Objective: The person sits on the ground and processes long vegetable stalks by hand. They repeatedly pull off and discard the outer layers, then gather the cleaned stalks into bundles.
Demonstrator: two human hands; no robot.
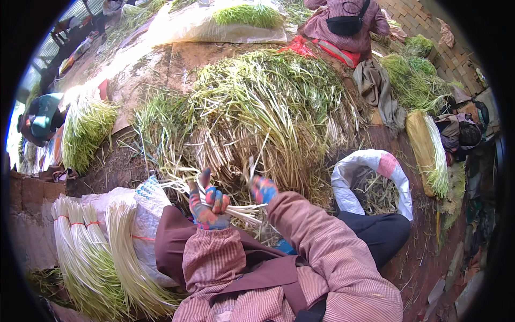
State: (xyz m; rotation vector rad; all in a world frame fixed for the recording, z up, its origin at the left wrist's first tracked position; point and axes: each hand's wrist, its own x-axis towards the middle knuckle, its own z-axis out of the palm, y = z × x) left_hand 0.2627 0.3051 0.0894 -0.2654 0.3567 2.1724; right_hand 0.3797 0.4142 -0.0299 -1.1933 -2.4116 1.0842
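My left hand (209, 205), in a multicoloured patterned glove, is closed around a small bunch of trimmed white stalks (245, 212). Their ends stick out on both sides of the fist. My right hand (263, 189), gloved alike and blurred, is a little to the right and grips a pale stalk (252, 165) that points upward. Just beyond both hands lies a large heap of uncleaned leafy green stalks (261, 112), with brown, dirty lower ends toward me.
Left are red-tied bundles of white stalks (80, 237) and a loose bundle (124, 229) on a white woven sack (157, 197). A rolled-rim sack (340, 181) stands by my right knee. Ahead sits another person (342, 24). A yellowish wrapped bolster (418, 149) is at right.
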